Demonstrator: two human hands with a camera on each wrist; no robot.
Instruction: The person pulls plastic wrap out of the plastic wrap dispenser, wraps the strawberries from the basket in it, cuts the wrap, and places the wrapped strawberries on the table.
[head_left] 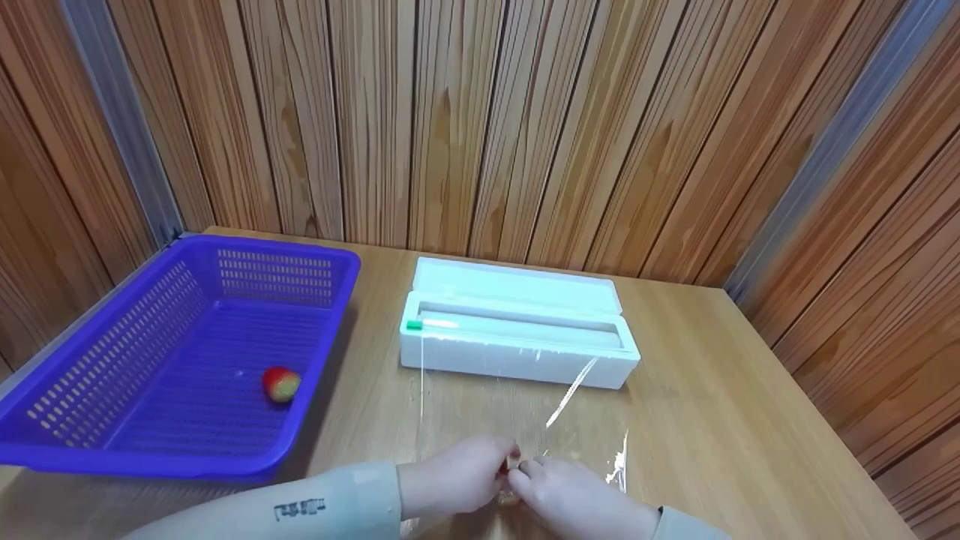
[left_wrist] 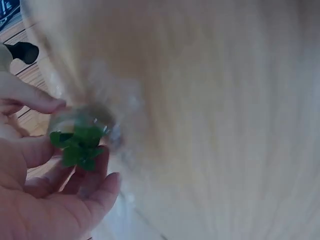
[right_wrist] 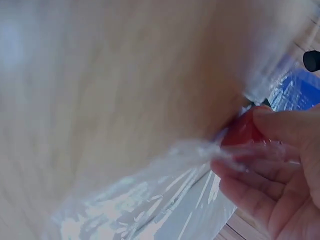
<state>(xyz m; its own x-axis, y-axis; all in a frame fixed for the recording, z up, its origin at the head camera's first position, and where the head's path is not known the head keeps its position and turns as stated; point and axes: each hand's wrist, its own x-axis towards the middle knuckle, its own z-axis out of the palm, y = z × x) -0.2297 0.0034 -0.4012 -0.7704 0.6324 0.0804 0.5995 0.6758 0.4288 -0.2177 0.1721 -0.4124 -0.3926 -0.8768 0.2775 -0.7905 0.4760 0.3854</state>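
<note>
Between my two hands is a strawberry with green leaves (left_wrist: 80, 145) and a red side (right_wrist: 244, 127), wrapped around in part by clear cling film (right_wrist: 150, 200). My left hand (head_left: 469, 474) holds it with curled fingers near the leafy end. From the other side my right hand (head_left: 574, 495) pinches it, thumb on the red skin, with film over the fingers. In the head view the hands cover most of the fruit. The film stretches over the table toward a white dispenser box (head_left: 517, 364), lid raised, with a film roll (head_left: 517, 330) inside.
A purple plastic basket (head_left: 311, 397) stands at the left, holding one red and pale-yellow fruit (head_left: 281, 385). Beside the film roll sits a small green piece (head_left: 414, 325) on the box rim. Wood-panelled walls (head_left: 450, 127) enclose the wooden table (head_left: 690, 390).
</note>
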